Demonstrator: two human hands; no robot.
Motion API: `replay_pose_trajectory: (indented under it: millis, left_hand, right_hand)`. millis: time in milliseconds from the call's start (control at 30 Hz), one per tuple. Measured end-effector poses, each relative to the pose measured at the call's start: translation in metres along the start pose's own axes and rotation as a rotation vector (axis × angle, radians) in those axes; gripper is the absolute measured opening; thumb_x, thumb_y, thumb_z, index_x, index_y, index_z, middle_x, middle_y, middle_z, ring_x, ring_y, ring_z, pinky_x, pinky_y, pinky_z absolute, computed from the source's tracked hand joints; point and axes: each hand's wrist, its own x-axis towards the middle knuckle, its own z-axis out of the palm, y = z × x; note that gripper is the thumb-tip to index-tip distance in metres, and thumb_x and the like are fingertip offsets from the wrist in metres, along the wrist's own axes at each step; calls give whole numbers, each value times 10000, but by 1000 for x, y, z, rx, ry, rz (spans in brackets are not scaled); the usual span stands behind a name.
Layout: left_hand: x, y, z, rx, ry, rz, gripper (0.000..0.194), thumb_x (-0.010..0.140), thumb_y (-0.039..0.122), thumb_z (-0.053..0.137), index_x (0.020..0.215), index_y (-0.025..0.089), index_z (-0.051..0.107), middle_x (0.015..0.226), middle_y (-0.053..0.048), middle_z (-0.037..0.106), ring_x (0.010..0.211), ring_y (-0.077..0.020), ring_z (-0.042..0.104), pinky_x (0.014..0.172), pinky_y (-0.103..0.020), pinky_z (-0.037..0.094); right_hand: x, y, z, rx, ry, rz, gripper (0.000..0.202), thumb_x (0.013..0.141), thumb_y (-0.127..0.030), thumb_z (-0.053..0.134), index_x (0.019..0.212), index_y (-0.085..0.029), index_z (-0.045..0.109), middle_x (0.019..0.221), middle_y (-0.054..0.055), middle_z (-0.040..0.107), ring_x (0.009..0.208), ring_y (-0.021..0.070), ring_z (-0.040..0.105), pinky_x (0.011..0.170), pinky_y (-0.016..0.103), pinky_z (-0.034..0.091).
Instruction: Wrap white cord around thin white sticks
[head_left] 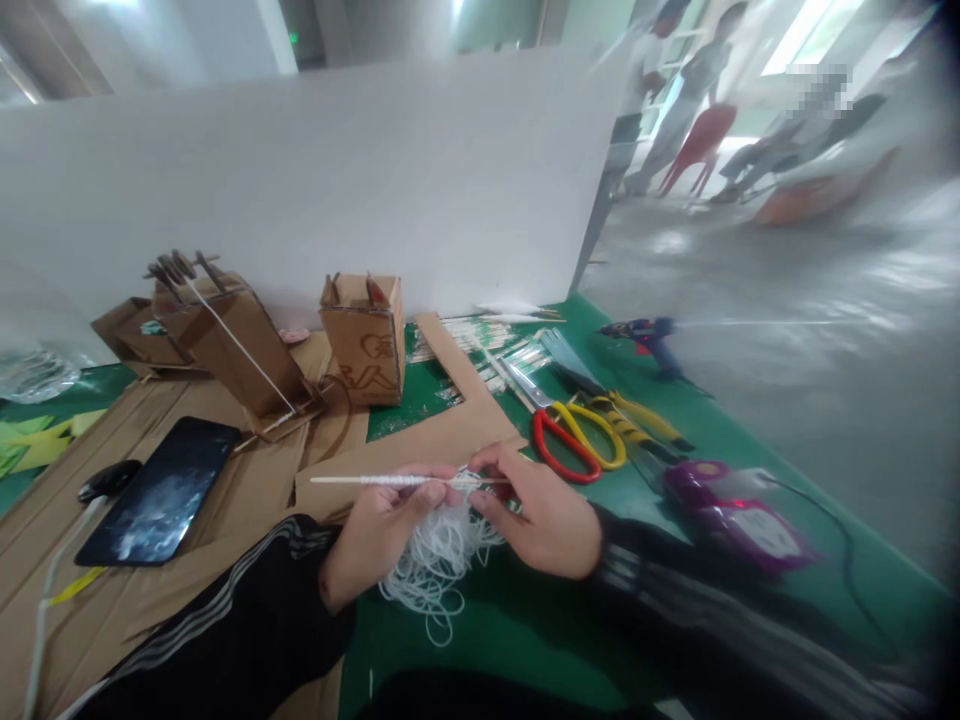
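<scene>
A thin wooden stick (336, 480) lies level between my hands, part of its length wrapped in white cord. My left hand (382, 525) is closed around the wrapped stretch, thumb on top. At the stick's right part, the fingers of my right hand (544, 510) are pinched together at the stick and the cord; which strand they hold is hard to make out. Below and between both hands hangs a loose tangle of white cord (435, 560). Right-handed of it lie large scissors (566, 445) with one red and one yellow handle loop.
Cardboard models (364, 345) stand at the back left, near a phone (160, 490). Wooden sticks (487, 350), pliers (645, 420), a purple device (739, 515) with a cable and a glue gun (649, 340) lie on the green table. A white partition (337, 190) rises behind; people are beyond.
</scene>
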Motion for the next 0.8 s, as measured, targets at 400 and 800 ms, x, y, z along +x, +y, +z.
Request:
replay_pose_trajectory:
  millis: [400,800]
  left_hand:
    - [-3,0,1,15,-2,11,325,821,392,656,1031,145,670,863,-84,747,711,-147,653,623,-224,501]
    - [-2,2,2,2,3,-21,322,817,389,663,1031,148,674,870,-85,752,731,-153,664,631,-225,501]
  right_hand:
    - [0,-1,1,24,11,-19,121,951,-257,395,960,-186,493,769,42,636,618,148,577,564,254,425]
    - [0,-1,2,-30,-30,-49,203,970,-255,348,864,-197,510,707,34,625,575,142,571,534,245,403]
